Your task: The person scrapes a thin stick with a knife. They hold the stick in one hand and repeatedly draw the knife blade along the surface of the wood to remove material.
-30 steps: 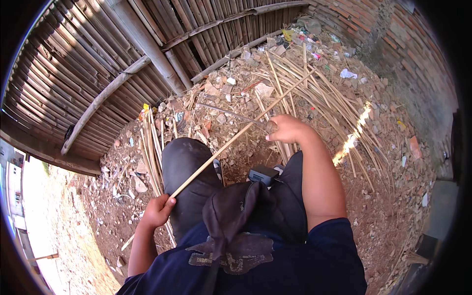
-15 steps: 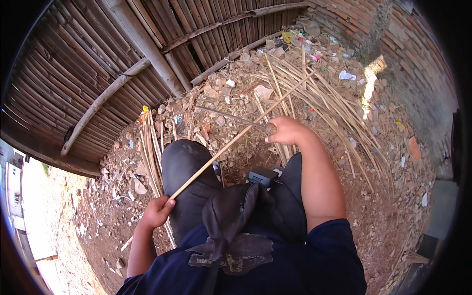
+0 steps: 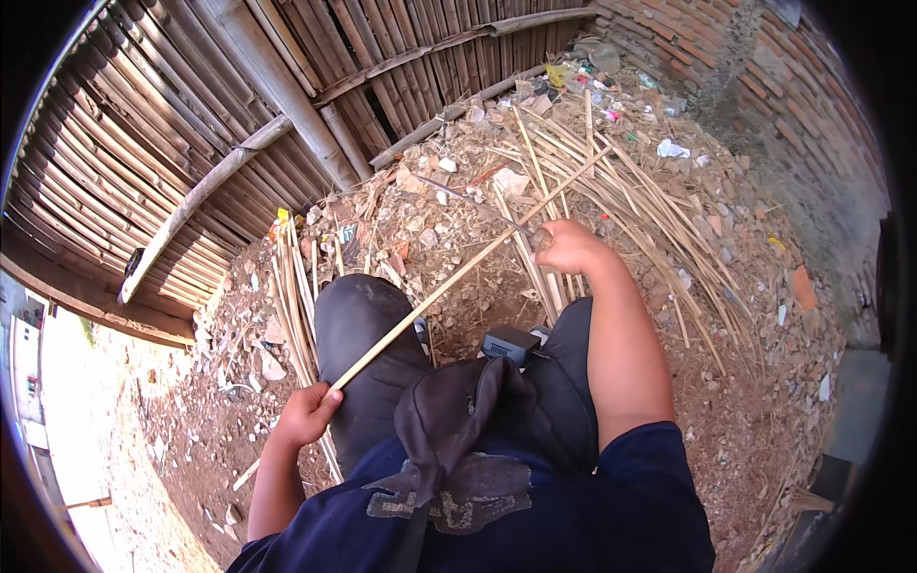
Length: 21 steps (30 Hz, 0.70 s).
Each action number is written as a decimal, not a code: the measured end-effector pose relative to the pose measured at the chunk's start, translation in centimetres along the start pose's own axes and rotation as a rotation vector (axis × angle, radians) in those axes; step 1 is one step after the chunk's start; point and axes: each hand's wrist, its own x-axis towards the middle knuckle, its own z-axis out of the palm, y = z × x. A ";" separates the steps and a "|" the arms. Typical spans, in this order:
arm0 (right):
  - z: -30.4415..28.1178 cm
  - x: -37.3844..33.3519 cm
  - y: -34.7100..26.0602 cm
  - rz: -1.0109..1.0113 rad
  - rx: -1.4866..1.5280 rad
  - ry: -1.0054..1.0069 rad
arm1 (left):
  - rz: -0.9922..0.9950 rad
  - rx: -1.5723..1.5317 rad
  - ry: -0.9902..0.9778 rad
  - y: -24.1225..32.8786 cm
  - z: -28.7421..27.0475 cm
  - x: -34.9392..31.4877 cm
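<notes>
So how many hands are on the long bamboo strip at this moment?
2. The left hand grips the bamboo strip at its near end beside the knee; the right hand closes around it farther up, over the pile of sticks.

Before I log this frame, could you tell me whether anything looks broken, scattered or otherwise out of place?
Yes: the ground is strewn with broken brick, rubble and litter, and thin bamboo sticks lie criss-crossed in a loose heap. The long strip held between the left hand and right hand looks intact.
</notes>
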 end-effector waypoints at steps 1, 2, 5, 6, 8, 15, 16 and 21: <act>0.2 -0.2 -0.7 0.001 -0.001 0.002 | 0.006 -0.010 -0.017 -0.2 -0.1 0.1; 0.4 -0.5 -1.4 -0.078 -0.038 -0.051 | 0.011 -0.017 -0.035 -0.3 -0.2 0.2; 0.8 -0.8 -2.7 -0.197 -0.046 -0.148 | -0.009 0.007 -0.039 -0.4 -0.2 0.2; 0.6 -0.9 -3.1 -0.198 -0.023 -0.168 | -0.006 0.007 -0.032 -0.4 -0.2 0.1; 0.2 -0.8 -3.3 -0.206 0.008 -0.162 | 0.000 -0.015 -0.009 -0.5 -0.1 -0.1; -1.4 -1.9 -1.9 -0.019 -0.024 0.016 | 0.049 -0.006 0.015 -0.6 0.6 0.1; -0.4 -1.4 -1.3 -0.050 -0.030 0.072 | 0.053 -0.003 0.013 -0.6 0.6 0.1; -0.1 -1.6 -1.9 -0.072 -0.016 0.169 | 0.059 -0.058 0.022 -1.4 0.7 0.2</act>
